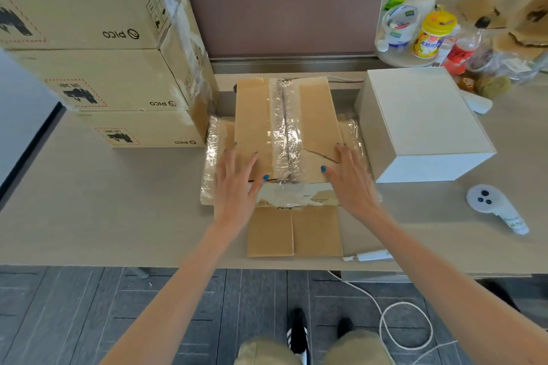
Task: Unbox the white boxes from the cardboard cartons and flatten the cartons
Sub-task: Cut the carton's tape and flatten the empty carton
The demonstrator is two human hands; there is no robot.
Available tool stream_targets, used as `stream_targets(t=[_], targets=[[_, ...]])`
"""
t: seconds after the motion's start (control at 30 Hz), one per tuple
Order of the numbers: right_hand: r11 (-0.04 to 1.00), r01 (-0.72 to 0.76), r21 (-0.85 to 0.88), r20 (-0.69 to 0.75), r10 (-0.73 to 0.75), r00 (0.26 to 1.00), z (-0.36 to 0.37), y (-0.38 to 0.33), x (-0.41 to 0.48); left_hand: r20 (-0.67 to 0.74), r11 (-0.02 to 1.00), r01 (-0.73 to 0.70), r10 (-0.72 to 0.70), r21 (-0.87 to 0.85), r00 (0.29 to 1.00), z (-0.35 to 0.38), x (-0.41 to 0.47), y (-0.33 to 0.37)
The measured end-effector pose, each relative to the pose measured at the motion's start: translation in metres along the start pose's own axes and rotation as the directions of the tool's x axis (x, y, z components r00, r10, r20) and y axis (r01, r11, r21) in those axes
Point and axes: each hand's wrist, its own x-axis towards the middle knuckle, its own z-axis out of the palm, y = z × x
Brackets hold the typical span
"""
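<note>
A flattened cardboard carton (255, 115) with crinkled clear tape down its middle lies flat on the desk (103, 216) in front of me. My left hand (237, 181) presses flat on its near left part, fingers spread. My right hand (350, 178) presses flat on its near right part. Two small flaps (293, 231) stick out towards me past the carton's near edge. A white box (424, 121) stands on the desk just right of the carton. Three sealed cartons (98, 47) are stacked at the left.
A white controller (495, 204) lies near the desk's right front. Jars, a yellow-lidded tub and a bottle (430, 35) crowd the back right. A brown divider panel (284, 18) stands behind the carton. A white cable (403, 320) hangs off the front edge to the floor.
</note>
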Motion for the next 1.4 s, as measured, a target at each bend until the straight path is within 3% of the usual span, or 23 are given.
stream_targets(t=[0.1, 0.2, 0.33, 0.47, 0.57, 0.73, 1.07, 1.4], targets=[[0.992, 0.125, 0.010, -0.014, -0.125, 0.992, 0.002, 0.019, -0.017, -0.035, 0.975, -0.210, 0.213, 0.074, 0.976, 0.007, -0.014, 0.014], [0.977, 0.212, 0.010, -0.011, -0.212, 0.977, -0.001, 0.038, -0.034, -0.030, 0.958, -0.280, 0.282, 0.062, 0.959, 0.018, -0.029, 0.029], [0.955, 0.296, 0.010, 0.037, -0.296, 0.954, 0.000, 0.067, -0.057, -0.008, 0.960, -0.264, 0.266, 0.097, 0.964, 0.035, -0.046, 0.044], [0.967, 0.223, 0.120, 0.176, -0.242, 0.954, 0.016, 0.098, -0.082, 0.016, 0.975, -0.201, 0.201, 0.092, 0.980, 0.047, -0.052, 0.056], [0.959, 0.267, -0.099, 0.306, -0.226, 0.925, 0.022, 0.122, -0.096, -0.006, 0.984, -0.148, 0.150, 0.094, 0.989, 0.053, -0.055, 0.060], [0.845, 0.394, -0.362, 0.418, -0.231, 0.879, 0.021, 0.147, -0.110, -0.028, 0.991, -0.117, 0.119, 0.065, 0.993, 0.058, -0.057, 0.063], [0.763, 0.476, -0.437, 0.417, -0.297, 0.859, 0.021, 0.145, -0.109, 0.004, 0.990, -0.110, 0.110, 0.093, 0.994, 0.056, -0.058, 0.062], [0.789, 0.444, -0.424, 0.324, -0.325, 0.888, -0.016, 0.108, -0.099, 0.025, 0.985, -0.148, 0.146, 0.090, 0.989, 0.033, -0.047, 0.063]])
